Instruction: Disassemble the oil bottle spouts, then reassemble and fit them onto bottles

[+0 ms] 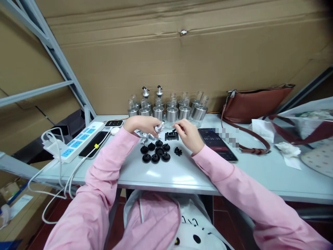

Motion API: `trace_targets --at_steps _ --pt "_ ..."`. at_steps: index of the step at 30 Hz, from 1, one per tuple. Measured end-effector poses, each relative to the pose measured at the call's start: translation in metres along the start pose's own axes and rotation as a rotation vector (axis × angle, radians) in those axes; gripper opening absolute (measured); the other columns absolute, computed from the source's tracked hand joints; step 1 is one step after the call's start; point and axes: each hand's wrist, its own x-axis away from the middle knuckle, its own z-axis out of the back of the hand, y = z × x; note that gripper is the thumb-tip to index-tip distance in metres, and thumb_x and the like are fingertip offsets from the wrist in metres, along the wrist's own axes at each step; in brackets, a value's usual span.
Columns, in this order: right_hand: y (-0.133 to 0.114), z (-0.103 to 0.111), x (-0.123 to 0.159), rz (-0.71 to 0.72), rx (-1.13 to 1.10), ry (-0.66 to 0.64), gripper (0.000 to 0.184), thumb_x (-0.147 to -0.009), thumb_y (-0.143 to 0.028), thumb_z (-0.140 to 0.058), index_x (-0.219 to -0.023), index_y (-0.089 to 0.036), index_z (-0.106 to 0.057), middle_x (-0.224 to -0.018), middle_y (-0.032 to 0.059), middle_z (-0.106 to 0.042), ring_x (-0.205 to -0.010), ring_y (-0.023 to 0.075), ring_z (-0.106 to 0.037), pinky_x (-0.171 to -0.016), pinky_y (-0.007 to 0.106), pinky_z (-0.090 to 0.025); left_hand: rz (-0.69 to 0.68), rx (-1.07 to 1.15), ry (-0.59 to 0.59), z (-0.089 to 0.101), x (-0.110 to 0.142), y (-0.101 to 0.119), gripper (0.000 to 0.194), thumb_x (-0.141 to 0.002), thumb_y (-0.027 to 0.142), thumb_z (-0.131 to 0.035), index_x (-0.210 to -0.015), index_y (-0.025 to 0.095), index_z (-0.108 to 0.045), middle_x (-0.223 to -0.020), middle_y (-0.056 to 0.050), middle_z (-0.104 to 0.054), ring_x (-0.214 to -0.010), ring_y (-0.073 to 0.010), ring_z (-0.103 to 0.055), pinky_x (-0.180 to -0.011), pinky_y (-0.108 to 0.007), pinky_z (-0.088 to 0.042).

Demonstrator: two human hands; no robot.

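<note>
My left hand [143, 125] is closed around a small silver metal spout piece [159, 127] over the middle of the light grey table [182, 173]. My right hand [188, 133] hovers just right of it with fingers pinched together near several small black parts [171, 135]; what it pinches is too small to name. More silver spout pieces [143, 135] lie under my left hand. Several round black rubber stoppers [156, 152] sit in a cluster in front of both hands, with one tiny black piece [178, 151] beside them.
A row of several glass-and-steel dispenser bottles [171, 109] stands at the back against cardboard. A phone showing a timer [217, 143] lies right of my hands, a brown bag [255, 100] beyond. A power strip [80, 139], another phone [94, 144] and white cables lie left.
</note>
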Motion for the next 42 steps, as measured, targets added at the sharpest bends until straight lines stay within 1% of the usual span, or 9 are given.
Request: trace_targets --at_steps 5,9,13,16,20,26,29,34,42 --pt "0.026 -0.007 -0.001 -0.175 0.005 -0.156 0.002 -0.070 -0.017 -0.057 -0.069 -0.017 -0.058 -0.060 0.0000 -0.060 -0.056 0.0133 -0.053 -0.058 0.026 -0.041 0.072 -0.010 0.058 0.002 0.003 -0.005 0.043 -0.076 0.056 -0.045 -0.080 0.014 -0.054 -0.077 -0.004 -0.058 -0.062 -0.0119 -0.047 -0.056 -0.022 -0.031" --pt "0.030 -0.009 -0.002 -0.273 -0.020 -0.193 0.005 -0.067 -0.013 -0.058 -0.064 -0.016 -0.059 -0.059 0.0003 -0.062 -0.056 0.0136 -0.056 -0.059 0.027 -0.042 0.066 0.045 0.147 0.001 0.000 -0.011 0.047 -0.086 0.055 -0.024 -0.076 0.015 -0.048 -0.062 -0.001 -0.051 -0.056 -0.0117 -0.044 -0.058 -0.024 -0.033" --pt "0.028 -0.012 -0.002 -0.357 -0.070 -0.205 0.008 -0.065 -0.009 -0.057 -0.065 -0.016 -0.059 -0.059 -0.0003 -0.062 -0.058 0.0140 -0.058 -0.061 0.027 -0.044 0.063 0.117 0.142 0.001 0.000 -0.012 0.039 -0.087 0.051 -0.027 -0.085 0.016 -0.043 -0.057 0.001 -0.051 -0.056 -0.0131 -0.050 -0.061 -0.025 -0.035" --pt "0.028 -0.014 -0.001 -0.339 -0.050 -0.209 0.007 -0.066 -0.009 -0.057 -0.066 -0.016 -0.059 -0.061 0.0000 -0.062 -0.058 0.0137 -0.058 -0.062 0.027 -0.044 0.069 0.218 0.164 0.001 0.001 -0.011 0.035 -0.086 0.048 -0.034 -0.098 0.015 -0.037 -0.068 0.001 -0.056 -0.057 -0.0125 -0.054 -0.060 -0.024 -0.036" --pt "0.030 -0.018 0.000 -0.324 -0.007 -0.224 0.005 -0.068 -0.011 -0.059 -0.070 -0.015 -0.060 -0.065 0.0017 -0.064 -0.061 0.0139 -0.057 -0.063 0.027 -0.042 0.031 0.235 0.245 0.001 -0.002 -0.013 0.030 -0.086 0.044 -0.038 -0.096 0.016 -0.037 -0.081 -0.002 -0.057 -0.064 -0.0121 -0.056 -0.061 -0.023 -0.036" --pt "0.033 -0.020 0.001 -0.319 0.085 -0.335 0.008 -0.073 -0.010 -0.056 -0.076 -0.015 -0.060 -0.071 0.0019 -0.065 -0.059 0.0117 -0.056 -0.065 0.025 -0.041 -0.078 0.134 0.548 0.003 -0.005 -0.016 0.020 -0.078 0.033 -0.055 -0.075 0.016 -0.045 -0.071 0.001 -0.050 -0.064 -0.0102 -0.044 -0.060 -0.022 -0.031" --pt "0.030 -0.018 0.002 -0.286 0.191 -0.352 0.011 -0.074 -0.010 -0.055 -0.080 -0.015 -0.062 -0.079 0.0044 -0.067 -0.066 0.0133 -0.057 -0.068 0.025 -0.040 -0.129 0.186 0.650 0.004 -0.004 -0.015 0.016 -0.076 0.028 -0.058 -0.077 0.016 -0.048 -0.070 0.002 -0.049 -0.063 -0.0091 -0.042 -0.061 -0.022 -0.032" --pt "0.030 -0.013 0.003 -0.181 0.261 -0.407 0.020 -0.072 -0.004 -0.052 -0.080 -0.016 -0.066 -0.080 0.0043 -0.067 -0.070 0.0147 -0.057 -0.069 0.025 -0.039 -0.167 0.267 0.716 0.004 0.002 -0.013 0.024 -0.078 0.026 -0.058 -0.097 0.017 -0.046 -0.076 0.002 -0.052 -0.065 -0.0089 -0.044 -0.062 -0.022 -0.034" --pt "0.026 -0.010 0.000 0.013 0.270 -0.576 0.030 -0.066 0.002 -0.052 -0.086 -0.015 -0.067 -0.083 0.0041 -0.067 -0.083 0.0180 -0.054 -0.074 0.026 -0.039 -0.170 0.219 0.750 0.007 0.002 -0.010 0.012 -0.079 0.026 -0.057 -0.086 0.016 -0.055 -0.075 0.001 -0.054 -0.066 -0.0088 -0.045 -0.063 -0.022 -0.034"
